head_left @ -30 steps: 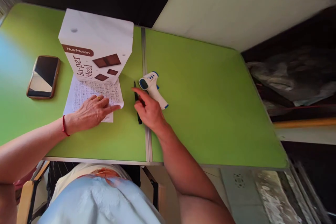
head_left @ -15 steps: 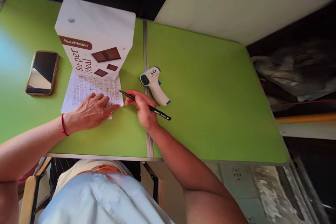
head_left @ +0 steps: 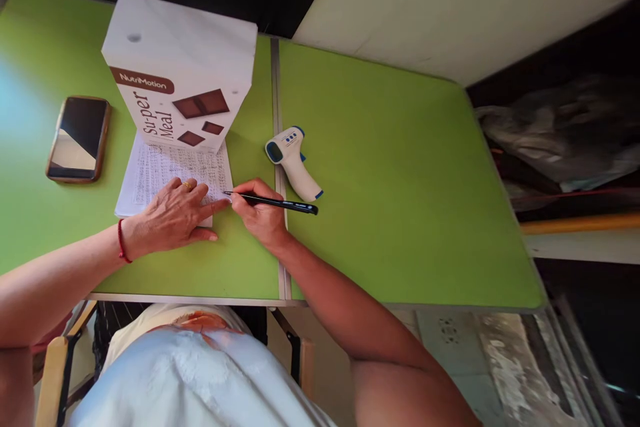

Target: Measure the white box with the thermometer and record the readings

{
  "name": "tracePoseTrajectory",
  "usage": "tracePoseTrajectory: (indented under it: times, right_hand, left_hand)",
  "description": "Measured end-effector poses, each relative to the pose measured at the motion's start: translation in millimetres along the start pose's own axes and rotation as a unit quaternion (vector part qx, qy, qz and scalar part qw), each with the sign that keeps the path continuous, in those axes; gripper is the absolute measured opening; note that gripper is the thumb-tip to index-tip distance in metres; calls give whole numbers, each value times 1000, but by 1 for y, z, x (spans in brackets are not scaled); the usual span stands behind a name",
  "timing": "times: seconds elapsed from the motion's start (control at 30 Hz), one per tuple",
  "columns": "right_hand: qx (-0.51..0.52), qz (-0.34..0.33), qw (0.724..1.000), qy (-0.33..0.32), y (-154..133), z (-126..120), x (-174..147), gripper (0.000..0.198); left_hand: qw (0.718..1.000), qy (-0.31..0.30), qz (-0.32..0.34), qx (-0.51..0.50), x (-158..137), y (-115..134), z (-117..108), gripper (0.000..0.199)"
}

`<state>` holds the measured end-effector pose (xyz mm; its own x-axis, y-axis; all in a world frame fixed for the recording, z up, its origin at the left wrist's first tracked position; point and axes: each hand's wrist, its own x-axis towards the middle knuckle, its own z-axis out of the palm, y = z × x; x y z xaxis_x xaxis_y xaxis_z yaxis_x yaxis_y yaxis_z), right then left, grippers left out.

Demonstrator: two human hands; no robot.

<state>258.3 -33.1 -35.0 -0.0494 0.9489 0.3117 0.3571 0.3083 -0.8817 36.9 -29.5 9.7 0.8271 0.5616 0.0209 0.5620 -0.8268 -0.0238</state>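
My left hand point(head_left: 173, 213) lies flat on a sheaf of handwritten paper point(head_left: 131, 180), fingers spread, thumb out to the side over the table. A ring and a red cord bracelet are on that arm. Between the fingertips of my right hand point(head_left: 263, 217) is a black pen point(head_left: 280, 202). Its tip is at the right edge of the paper, close to my left index fingertip. The paper's far part is hidden behind a white NutriMotion box point(head_left: 195, 73) that stands upright.
A smartphone point(head_left: 79, 140) in a brown case lies at the left of the green table point(head_left: 400, 200). Just beyond my right hand is a white and blue infrared thermometer point(head_left: 297, 170). A metal seam runs across the tabletop, and a wall rises behind it.
My right hand has shifted left and turned, bringing the pen tip down to the paper's edge. My left thumb has opened out from under the hand.
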Motion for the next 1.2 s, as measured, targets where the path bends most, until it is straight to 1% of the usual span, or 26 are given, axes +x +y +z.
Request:
tracePoseTrajectory:
  times: [0.23, 0.33, 0.63, 0.77, 1.2]
  right_hand:
    - [-33, -4, 999, -27, 0, -2, 0, 9]
    - [-43, -8, 999, -26, 0, -2, 0, 9]
    - [-33, -25, 999, -15, -2, -2, 0, 9]
    - [-37, -16, 999, -14, -2, -2, 1, 10]
    - [-37, -4, 999, -7, -2, -1, 1, 10]
  left_hand:
    - [1000, -28, -4, 13, 2, 1, -4, 71]
    - [999, -33, -5, 7, 2, 1, -5, 70]
    - [1000, -28, -9, -5, 2, 0, -2, 70]
    - [1000, -16, -8, -6, 1, 0, 0, 71]
    - [1000, -16, 0, -1, 0, 0, -4, 72]
